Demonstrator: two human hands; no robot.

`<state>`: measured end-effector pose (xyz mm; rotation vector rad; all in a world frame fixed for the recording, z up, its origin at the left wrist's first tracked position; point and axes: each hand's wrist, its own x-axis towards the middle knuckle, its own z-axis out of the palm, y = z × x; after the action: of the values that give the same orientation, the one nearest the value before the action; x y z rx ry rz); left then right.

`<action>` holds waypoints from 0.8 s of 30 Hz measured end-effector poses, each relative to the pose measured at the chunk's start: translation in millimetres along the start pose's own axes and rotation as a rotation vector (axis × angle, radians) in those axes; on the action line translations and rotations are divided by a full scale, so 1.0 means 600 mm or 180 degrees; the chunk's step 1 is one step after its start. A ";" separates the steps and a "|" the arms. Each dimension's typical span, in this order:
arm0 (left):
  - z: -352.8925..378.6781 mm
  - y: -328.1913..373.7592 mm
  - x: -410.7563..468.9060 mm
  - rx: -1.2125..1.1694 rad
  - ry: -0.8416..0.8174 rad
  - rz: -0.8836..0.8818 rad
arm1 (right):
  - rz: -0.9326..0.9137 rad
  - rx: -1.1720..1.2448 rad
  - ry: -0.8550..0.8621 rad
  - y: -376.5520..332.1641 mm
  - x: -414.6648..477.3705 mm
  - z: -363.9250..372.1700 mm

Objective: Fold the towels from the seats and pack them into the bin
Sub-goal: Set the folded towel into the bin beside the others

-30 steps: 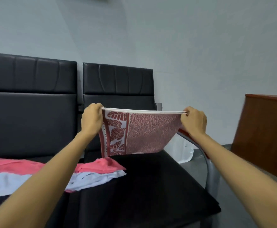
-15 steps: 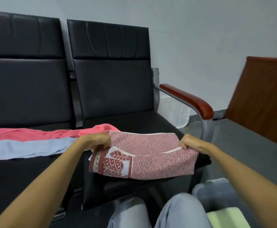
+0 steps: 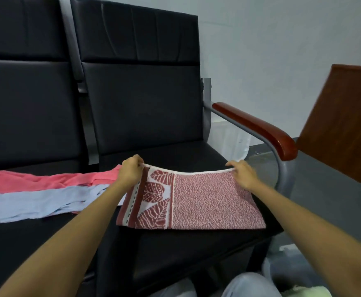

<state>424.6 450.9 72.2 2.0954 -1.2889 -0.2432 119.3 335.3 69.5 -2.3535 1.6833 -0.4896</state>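
Both far corners of the towel (image 3: 196,202) stay pinched, one in your left hand (image 3: 130,171) and one in your right hand (image 3: 242,173), but it now lies folded on the seat (image 3: 175,249) instead of hanging above it, likely ready for another fold

Soft, even indoor light; we find faint shadows, a sharp patterned towel (image 3: 207,202), sheen on the wooden armrest (image 3: 259,129), and bent, blurred edges.

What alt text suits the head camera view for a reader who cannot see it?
The left hand and right hand pinch the far edge of a red leaf-patterned towel lying on a black seat. A pink towel and a pale blue towel lie to its left.
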 end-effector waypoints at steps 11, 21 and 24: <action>0.053 -0.070 0.007 -0.0263 -0.0112 -0.0597 | 0.0439 -0.0676 0.0066 0.015 -0.013 0.084; 0.008 -0.049 -0.005 -0.1041 -0.0611 -0.1045 | -0.0497 -0.0625 0.0257 -0.129 -0.056 0.102; -0.003 -0.026 -0.015 -0.0597 -0.0491 -0.0859 | -0.0749 -0.0403 -0.0632 -0.180 -0.088 0.138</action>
<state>432.1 464.1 62.1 2.1155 -1.0202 -0.6298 229.9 418.2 23.7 -2.6082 1.3972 -0.1815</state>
